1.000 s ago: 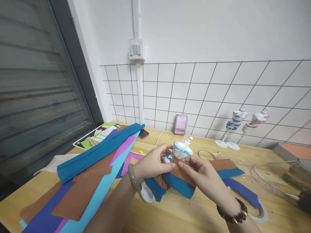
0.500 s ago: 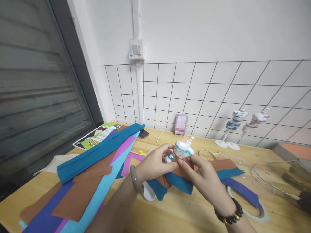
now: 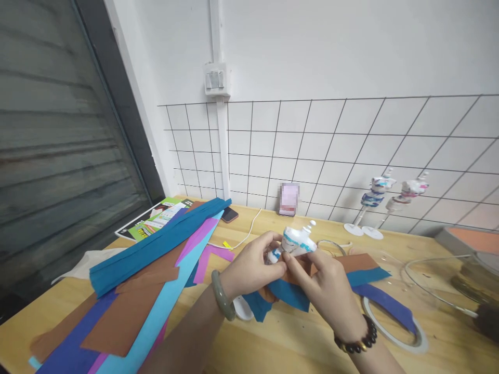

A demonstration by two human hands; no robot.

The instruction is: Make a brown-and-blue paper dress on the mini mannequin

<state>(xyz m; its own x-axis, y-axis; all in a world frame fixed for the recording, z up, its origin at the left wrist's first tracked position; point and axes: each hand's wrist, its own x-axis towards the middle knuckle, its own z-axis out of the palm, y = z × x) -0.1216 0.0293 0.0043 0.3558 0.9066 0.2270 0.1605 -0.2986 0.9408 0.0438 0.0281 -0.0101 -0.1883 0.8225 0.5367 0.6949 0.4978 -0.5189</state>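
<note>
A small white mannequin bust with blue patches is held tilted between both hands. My left hand wraps round its lower part, fingers closed. My right hand pinches at its middle with thumb and index finger. Brown and teal strips hang beneath the bust between the hands; how they join it is hidden. The bust's round white base shows below my left hand, partly covered by my wrist.
Long teal, brown and light blue strips cover the left side. Two similar busts stand back right. A tape roll lies at the right with a dark blue strip over it. A phone leans on the wall.
The bust has shifted slightly right. My right wrist has moved a little left, nearer my left hand, and the view has shifted slightly.
</note>
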